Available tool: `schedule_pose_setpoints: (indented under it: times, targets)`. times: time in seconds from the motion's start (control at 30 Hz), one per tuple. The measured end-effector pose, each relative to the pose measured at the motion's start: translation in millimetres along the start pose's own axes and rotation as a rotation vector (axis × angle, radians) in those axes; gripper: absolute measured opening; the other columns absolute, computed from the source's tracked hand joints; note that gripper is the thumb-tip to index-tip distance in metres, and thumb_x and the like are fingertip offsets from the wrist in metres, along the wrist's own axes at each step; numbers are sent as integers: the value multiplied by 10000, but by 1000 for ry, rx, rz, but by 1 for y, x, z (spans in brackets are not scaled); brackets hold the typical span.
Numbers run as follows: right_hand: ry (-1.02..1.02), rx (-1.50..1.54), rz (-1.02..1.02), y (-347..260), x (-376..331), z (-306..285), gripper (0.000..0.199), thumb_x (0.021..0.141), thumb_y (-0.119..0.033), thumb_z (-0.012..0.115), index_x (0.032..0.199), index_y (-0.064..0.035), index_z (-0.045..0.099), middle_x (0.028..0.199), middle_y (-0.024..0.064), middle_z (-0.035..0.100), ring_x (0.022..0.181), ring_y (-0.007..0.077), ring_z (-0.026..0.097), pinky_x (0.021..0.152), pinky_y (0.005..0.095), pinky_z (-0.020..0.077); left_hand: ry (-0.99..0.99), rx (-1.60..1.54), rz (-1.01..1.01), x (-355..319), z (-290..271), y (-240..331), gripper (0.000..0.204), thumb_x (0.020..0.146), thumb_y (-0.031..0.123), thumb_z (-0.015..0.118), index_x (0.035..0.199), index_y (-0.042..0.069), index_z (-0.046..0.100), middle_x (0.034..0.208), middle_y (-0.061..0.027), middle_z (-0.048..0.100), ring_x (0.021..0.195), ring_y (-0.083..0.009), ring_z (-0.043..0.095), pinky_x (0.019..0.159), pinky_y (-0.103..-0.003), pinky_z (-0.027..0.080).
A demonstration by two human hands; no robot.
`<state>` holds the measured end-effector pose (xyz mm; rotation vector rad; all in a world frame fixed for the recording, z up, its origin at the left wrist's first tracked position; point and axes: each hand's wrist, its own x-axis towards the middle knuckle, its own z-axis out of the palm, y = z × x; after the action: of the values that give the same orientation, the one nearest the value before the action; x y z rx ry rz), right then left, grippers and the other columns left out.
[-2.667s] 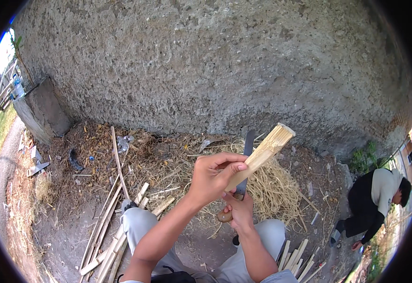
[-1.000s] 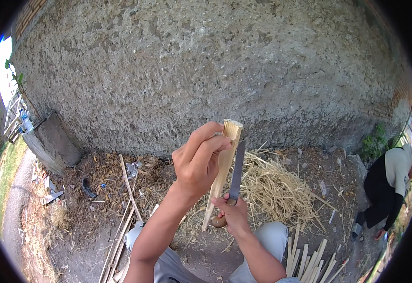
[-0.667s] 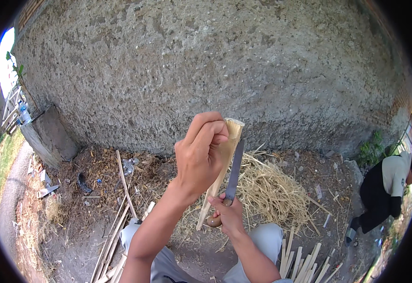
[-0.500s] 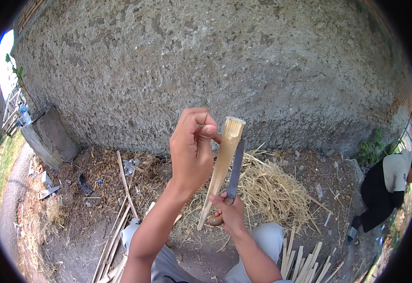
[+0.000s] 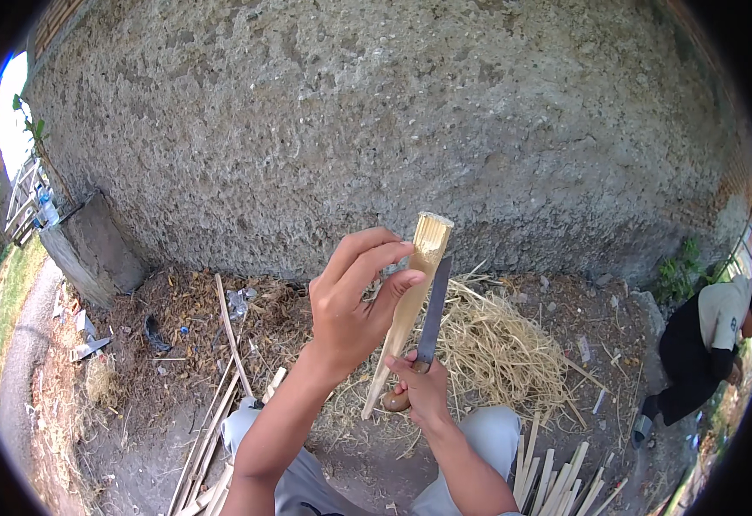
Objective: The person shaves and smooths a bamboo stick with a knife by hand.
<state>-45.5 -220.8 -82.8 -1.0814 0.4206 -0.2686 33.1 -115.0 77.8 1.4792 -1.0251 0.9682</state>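
My right hand is wrapped round the wooden handle of a long-bladed knife, its blade pointing up and away. Alongside the blade stands a tapered piece of split bamboo, wide and pale at the top and narrowing to a point below. My right thumb lies over its lower part. My left hand is raised at the bamboo's upper left edge, with thumb and fingers apart. The fingertips are beside or lightly against the bamboo; I cannot tell which.
A heap of pale shavings lies beyond my right knee. Cut strips are bundled at lower right, and long slats lie at lower left. A rough wall rises ahead. Another person bends at far right.
My left thumb and fingers have spread from a curled pose, and the hand has shifted slightly right. The bamboo's top has tipped a little to the right. The right hand stays nearly still.
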Motion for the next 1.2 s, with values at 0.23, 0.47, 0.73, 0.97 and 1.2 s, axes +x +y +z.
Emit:
schedule_pose_setpoints:
  times: [0.23,0.47,0.73,0.97,1.2]
  targets:
    - [8,4,-3,-2,-3,3,355,745,-78,828,819,-93,481,700,32,616,490,71,517,461,224,442,101,115,188,3,9,-3,227,724,-77,741,918,2,653,904,-91,655,731,-190,661,578,-273,530]
    - [-6,-8,-9,-1,-3,1,349,750,-71,822,822,-90,481,693,28,607,484,68,514,453,222,440,101,185,156,11,18,-1,225,674,-127,656,839,12,592,874,-74,631,619,-194,617,524,-285,491]
    - [-14,-48,-5,-3,-3,2,342,764,-80,814,831,-84,478,732,42,618,505,66,532,455,223,455,8,58,8,13,18,-1,293,663,-173,544,883,21,538,914,-82,602,622,-221,598,520,-292,479]
    - [-9,-88,-20,-2,-3,3,356,768,-82,811,859,-78,467,776,65,631,511,64,535,458,223,463,-41,58,-35,16,13,2,273,679,-179,525,874,12,522,899,-93,590,638,-231,587,549,-286,478]
    - [-21,-79,-14,2,1,-1,383,755,-99,827,875,-72,464,778,70,626,520,68,539,457,225,470,-74,-24,-48,17,12,3,207,759,-178,499,864,1,502,857,-108,549,661,-223,525,596,-267,441]
